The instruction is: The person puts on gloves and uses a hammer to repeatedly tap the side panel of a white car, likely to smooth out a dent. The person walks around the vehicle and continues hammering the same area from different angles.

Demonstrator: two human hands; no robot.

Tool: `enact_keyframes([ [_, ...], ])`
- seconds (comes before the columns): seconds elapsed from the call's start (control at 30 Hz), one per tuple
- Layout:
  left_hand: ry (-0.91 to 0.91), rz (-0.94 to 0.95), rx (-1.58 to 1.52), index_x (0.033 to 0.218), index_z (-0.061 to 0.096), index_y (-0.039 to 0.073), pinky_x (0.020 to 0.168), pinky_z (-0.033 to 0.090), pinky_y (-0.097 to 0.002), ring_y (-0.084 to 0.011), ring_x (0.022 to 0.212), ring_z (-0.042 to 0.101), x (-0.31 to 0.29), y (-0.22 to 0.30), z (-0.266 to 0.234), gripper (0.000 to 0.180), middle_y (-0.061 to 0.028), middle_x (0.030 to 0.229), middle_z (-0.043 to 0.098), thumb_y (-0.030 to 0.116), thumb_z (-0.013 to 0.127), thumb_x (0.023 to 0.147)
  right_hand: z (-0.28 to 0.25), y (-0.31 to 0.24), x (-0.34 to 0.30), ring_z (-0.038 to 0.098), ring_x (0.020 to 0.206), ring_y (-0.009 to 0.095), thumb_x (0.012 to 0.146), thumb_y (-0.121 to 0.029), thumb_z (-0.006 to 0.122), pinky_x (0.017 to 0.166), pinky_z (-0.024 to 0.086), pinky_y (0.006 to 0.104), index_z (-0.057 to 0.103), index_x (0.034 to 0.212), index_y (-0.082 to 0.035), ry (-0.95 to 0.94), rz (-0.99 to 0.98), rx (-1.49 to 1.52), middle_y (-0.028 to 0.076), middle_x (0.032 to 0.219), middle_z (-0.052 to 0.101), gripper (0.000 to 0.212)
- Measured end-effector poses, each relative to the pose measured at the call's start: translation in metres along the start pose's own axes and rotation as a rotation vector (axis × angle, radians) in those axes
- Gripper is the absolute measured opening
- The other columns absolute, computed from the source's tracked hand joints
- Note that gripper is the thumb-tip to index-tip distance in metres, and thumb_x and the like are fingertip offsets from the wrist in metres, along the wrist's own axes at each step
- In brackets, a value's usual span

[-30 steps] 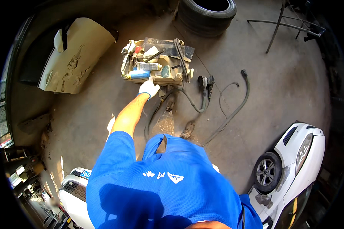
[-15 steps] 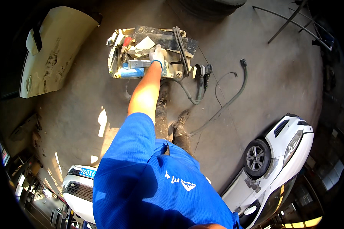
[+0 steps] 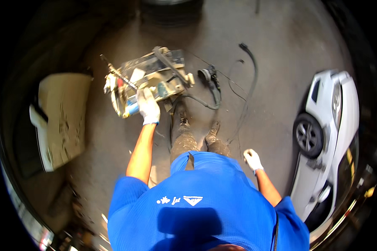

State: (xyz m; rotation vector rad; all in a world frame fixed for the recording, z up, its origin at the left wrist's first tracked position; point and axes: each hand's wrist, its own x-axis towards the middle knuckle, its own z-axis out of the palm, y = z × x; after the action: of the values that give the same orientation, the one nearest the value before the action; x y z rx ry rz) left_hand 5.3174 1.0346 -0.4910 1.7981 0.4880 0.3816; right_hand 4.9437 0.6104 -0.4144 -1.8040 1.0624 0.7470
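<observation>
Grey workshop floor (image 3: pixel 276 62) bears an untouched sander (image 3: pixel 214 78) near a cluttered crate (image 3: pixel 178 88), above which a slim tool (image 3: pixel 120 76) is already in the left hand (image 3: pixel 148 108), fingers pinching it, while the right hand (image 3: pixel 252 160) hangs apart, fingers curled, contents unclear.

Brownish-grey floor (image 3: pixel 276 79) under patchy light

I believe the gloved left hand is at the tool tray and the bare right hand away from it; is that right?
Not quite: the head view shows the right hand gloved, not bare; the left hand is at the tool tray.
</observation>
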Motion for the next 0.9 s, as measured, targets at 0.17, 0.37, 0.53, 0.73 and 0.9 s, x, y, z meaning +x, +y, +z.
enact_keyframes([
  [0.17,-0.700,0.573,0.116,0.081,0.054,0.005,0.076,0.042,-0.0359,-0.0236,0.073,0.046,-0.138,0.145,0.034,0.021,-0.0076,0.081,0.047,0.013,0.059,0.100,-0.031,-0.054,-0.029,0.066,0.094,0.019,0.092,-0.018,0.065,0.086,0.051,0.0322,0.064,0.112,-0.004,0.216,-0.335,0.043,0.012,0.100,0.070,0.025],
  [0.37,-1.524,0.553,0.098,0.085,0.057,0.003,0.072,0.042,-0.0452,-0.0365,0.078,0.051,-0.343,0.217,0.117,0.016,-0.0168,0.082,0.050,0.015,0.061,0.094,-0.108,-0.038,-0.066,0.063,0.104,0.016,0.100,-0.022,0.061,0.093,0.049,0.0312,0.060,0.124,-0.002,0.150,-0.402,0.695,0.007,0.111,0.068,0.031],
  [0.53,-1.952,0.932,-0.049,0.089,0.061,0.005,0.074,0.045,-0.0450,-0.0384,0.082,0.053,-0.526,0.272,0.185,0.007,-0.0188,0.090,0.051,0.012,0.062,0.091,-0.240,0.040,-0.097,0.068,0.088,0.019,0.105,-0.028,0.055,0.081,0.056,0.0349,0.058,0.125,-0.008,0.091,-0.469,1.663,0.010,0.102,0.069,0.029],
  [0.73,-2.137,1.388,-0.046,0.141,0.051,0.007,0.110,0.035,-0.0526,-0.0426,0.128,0.045,-0.696,0.360,0.280,0.066,-0.0227,0.139,0.050,0.044,0.064,0.088,-0.375,0.206,-0.127,0.059,0.069,0.010,0.101,-0.015,0.061,0.065,0.051,0.0267,0.057,0.108,-0.008,0.870,-0.576,1.329,0.001,0.081,0.060,0.011],
  [0.9,-1.880,1.383,0.266,0.136,0.054,0.005,0.108,0.038,-0.0495,-0.0393,0.125,0.051,-0.732,0.304,0.382,0.059,-0.0194,0.134,0.056,0.033,0.068,0.087,-0.411,0.358,-0.098,0.058,0.067,0.030,0.095,-0.024,0.065,0.066,0.048,0.0410,0.059,0.097,-0.006,1.299,-0.134,0.791,0.016,0.074,0.056,0.020],
])
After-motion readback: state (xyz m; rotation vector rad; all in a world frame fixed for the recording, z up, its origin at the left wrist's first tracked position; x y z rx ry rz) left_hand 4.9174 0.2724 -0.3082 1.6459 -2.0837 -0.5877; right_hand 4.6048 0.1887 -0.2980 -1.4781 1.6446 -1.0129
